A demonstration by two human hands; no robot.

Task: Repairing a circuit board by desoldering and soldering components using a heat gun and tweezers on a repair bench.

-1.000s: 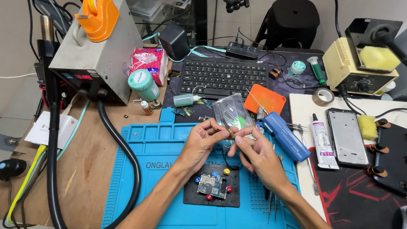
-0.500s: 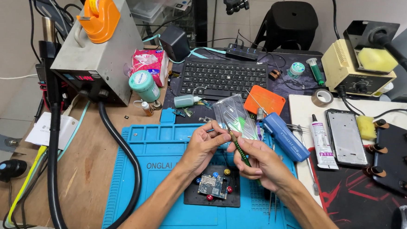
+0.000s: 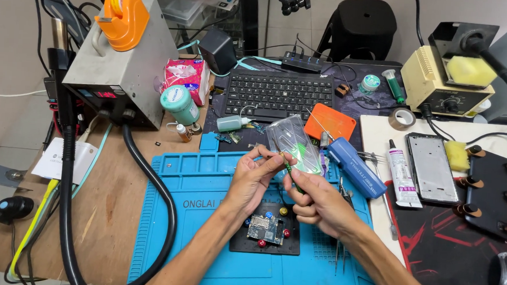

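Electronics repair workshop | soldering station [image 3: 446,83] | blue work mat [image 3: 202,238] | circuit board [image 3: 265,229]

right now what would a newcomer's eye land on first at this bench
Probably the two bare hands at centre: the left hand and right hand meet over the blue silicone work mat, pinching a slim green-handled tool. Just below them a small circuit board sits clamped on a black holder. At upper left, a grey station box carries a bright orange tape dispenser.
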